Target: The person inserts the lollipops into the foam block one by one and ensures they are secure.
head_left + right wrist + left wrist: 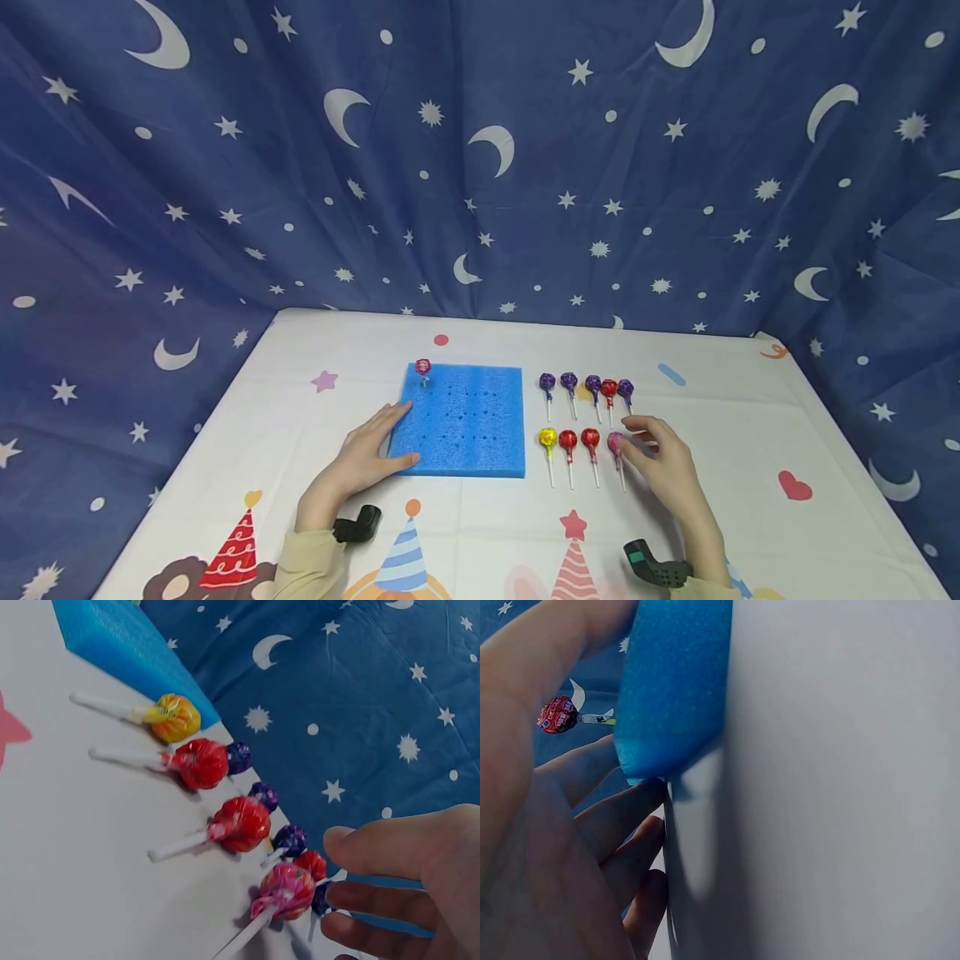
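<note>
My left hand (369, 454) rests along the left edge of a blue foam block (502, 400), thumb and fingers spread. A red-wrapped lollipop (423, 367) stands upright in the block's back left corner. Several small holes dot the foam. To the right of it, my right hand (667, 462) hovers beside a pink lollipop (616, 442), thumb and fingers apart. In the right wrist view, that pink lollipop (287, 889) lies just short of the fingertips, with a gap between. A yellow lollipop (548, 437) and two red lollipops share its front row.
Behind the front row lies another row with several purple lollipops (569, 382) and one red lollipop (609, 388). The white patterned tablecloth (750, 417) covers the table. A blue curtain (540, 275) with moons and stars hangs at the back edge.
</note>
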Tool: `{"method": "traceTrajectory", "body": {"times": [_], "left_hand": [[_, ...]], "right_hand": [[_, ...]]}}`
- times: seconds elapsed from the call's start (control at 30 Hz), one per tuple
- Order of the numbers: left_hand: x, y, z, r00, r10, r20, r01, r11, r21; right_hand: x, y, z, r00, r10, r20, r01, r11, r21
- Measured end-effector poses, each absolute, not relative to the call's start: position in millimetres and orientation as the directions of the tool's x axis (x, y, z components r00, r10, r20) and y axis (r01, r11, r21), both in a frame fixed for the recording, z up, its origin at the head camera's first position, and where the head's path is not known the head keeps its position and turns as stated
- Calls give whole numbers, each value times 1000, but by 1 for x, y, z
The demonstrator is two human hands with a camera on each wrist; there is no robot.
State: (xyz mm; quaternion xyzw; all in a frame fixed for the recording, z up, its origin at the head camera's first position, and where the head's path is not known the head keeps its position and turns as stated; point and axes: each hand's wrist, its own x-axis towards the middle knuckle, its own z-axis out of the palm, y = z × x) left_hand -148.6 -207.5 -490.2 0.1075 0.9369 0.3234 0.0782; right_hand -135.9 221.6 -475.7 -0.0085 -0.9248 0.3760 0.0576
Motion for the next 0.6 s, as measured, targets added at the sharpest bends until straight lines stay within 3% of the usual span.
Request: {"method": "traceTrajectory", "body": {"times": [0.33, 0.6], "left_hand": [[-149, -207, -490, -967, 246, -71, 152, 773, 616], [-149, -206, -491, -966, 242, -87, 138, 774, 618]], "right_hand": [[-140, 219, -484, -996, 84, -3, 66, 760, -647], [-140, 216, -489, -995, 96, 20, 63, 782, -620]]}}
